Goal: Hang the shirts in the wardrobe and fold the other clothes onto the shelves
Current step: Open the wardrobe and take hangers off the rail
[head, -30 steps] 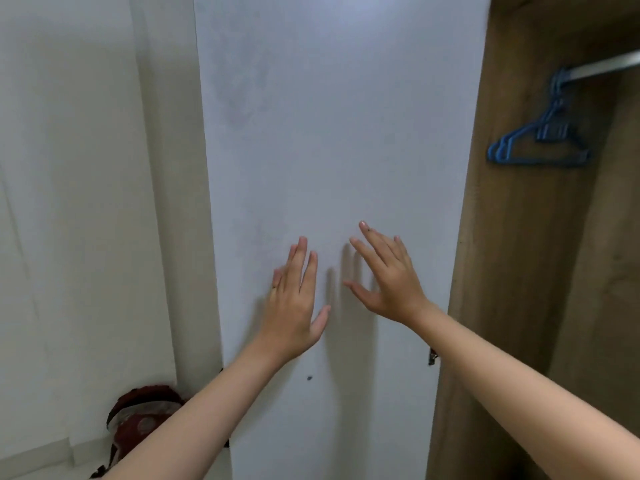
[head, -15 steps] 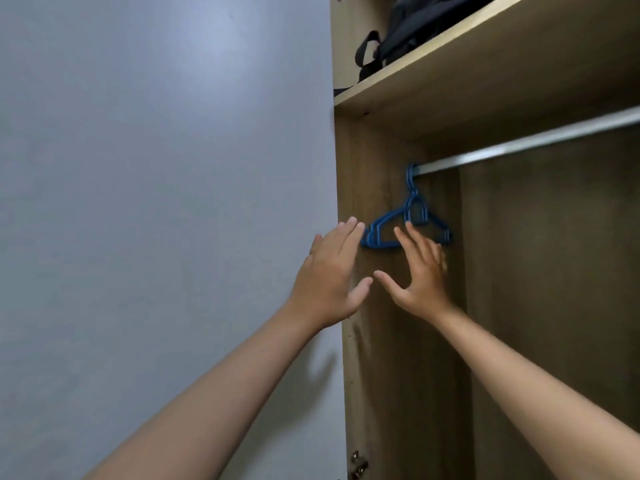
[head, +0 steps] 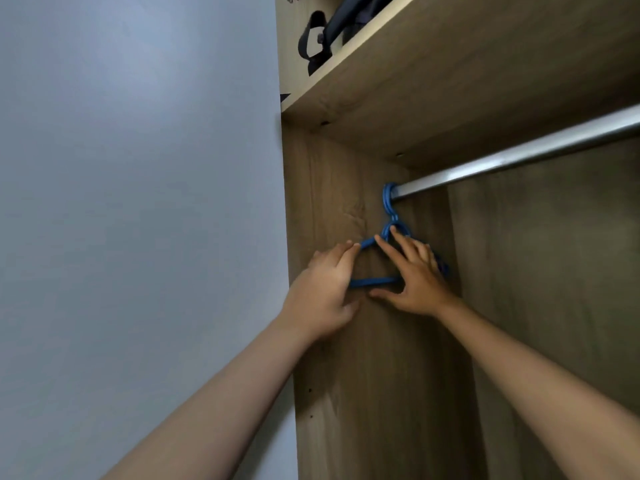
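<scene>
Blue plastic hangers (head: 373, 281) hang bunched at the left end of the metal rail (head: 519, 160) inside the wooden wardrobe (head: 381, 375). My left hand (head: 322, 292) curls its fingers over the left shoulder of the front hanger. My right hand (head: 415, 278) lies on the hangers with its fingers spread. Its fingertips are near the neck and its thumb is under the bottom bar. No shirt or other clothing shows in this view.
A wooden shelf (head: 450, 81) runs above the rail, with a dark bag (head: 329, 32) and its strap on top. A pale grey flat surface (head: 138, 202) fills the left. The rail stretches bare to the right of the hangers.
The view has swung right and up from the grey surface into the wardrobe. Both hands have moved forward and now touch the blue hangers; half a second ago they were just short of them.
</scene>
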`<state>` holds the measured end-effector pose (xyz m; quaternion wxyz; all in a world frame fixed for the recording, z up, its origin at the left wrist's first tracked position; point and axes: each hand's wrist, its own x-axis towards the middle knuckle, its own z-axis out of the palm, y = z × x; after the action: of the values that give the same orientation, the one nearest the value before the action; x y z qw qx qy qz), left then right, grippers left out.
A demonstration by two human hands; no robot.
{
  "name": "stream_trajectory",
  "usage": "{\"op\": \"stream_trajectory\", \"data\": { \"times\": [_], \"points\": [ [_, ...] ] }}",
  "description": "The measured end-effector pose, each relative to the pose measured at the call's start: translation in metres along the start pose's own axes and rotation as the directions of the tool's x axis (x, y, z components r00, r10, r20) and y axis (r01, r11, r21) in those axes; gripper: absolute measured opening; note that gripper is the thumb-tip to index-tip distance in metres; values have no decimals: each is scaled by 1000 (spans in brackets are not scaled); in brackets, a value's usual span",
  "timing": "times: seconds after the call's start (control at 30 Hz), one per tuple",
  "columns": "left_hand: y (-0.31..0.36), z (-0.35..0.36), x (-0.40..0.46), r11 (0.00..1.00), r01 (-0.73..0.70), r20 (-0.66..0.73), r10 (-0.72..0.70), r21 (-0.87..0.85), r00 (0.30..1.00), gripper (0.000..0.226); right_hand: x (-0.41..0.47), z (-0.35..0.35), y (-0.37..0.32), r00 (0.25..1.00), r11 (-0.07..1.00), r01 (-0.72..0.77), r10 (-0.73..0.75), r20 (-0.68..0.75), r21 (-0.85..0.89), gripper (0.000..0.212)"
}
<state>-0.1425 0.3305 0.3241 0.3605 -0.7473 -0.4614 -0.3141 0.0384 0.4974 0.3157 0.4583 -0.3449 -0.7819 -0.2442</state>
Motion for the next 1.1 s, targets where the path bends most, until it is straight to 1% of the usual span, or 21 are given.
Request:
{"op": "stream_trajectory", "data": {
  "times": [0.17, 0.23, 0.33, 0.4, 0.5, 0.6, 0.77, 0.9, 1.1],
  "points": [
    [-1, 6, 17, 992, 127, 7, -127, -2, 992, 79, 12, 9, 6, 1000, 994, 4, -1, -27, 105, 96],
    [-2, 8, 21, 990, 137, 1, -137, 22, 991, 74, 14, 12, 6, 998, 989, 21, -12, -60, 148, 95],
    [-4, 10, 23, 989, 141, -18, -140, 49, 990, 68, 18, 14, 5, 995, 956, 65, -42, -87, 285, 92],
    [-3, 8, 24, 987, 162, -50, -161, 19, 986, 63, 20, 13, 3, 995, 936, 72, -44, -88, 345, 92],
    [-2, 5, 24, 980, 196, -69, -198, -30, 978, 58, 19, 12, 1, 993, 918, 97, -65, -97, 384, 90],
    [-2, 5, 24, 980, 196, -66, -197, -20, 978, 58, 20, 10, 2, 991, 908, 120, -86, -103, 401, 88],
    [-2, 5, 24, 985, 174, -89, -174, 1, 981, 57, 25, 3, 2, 988, 914, 146, -113, -109, 379, 85],
    [1, 1, 22, 988, 154, -116, -152, 8, 982, 57, 27, -1, 0, 985, 918, 153, -113, -128, 367, 85],
    [5, -10, 24, 991, 103, -108, -94, 84, 990, 56, 25, -4, -7, 984, 915, 138, -84, -155, 380, 86]
  ]
}}
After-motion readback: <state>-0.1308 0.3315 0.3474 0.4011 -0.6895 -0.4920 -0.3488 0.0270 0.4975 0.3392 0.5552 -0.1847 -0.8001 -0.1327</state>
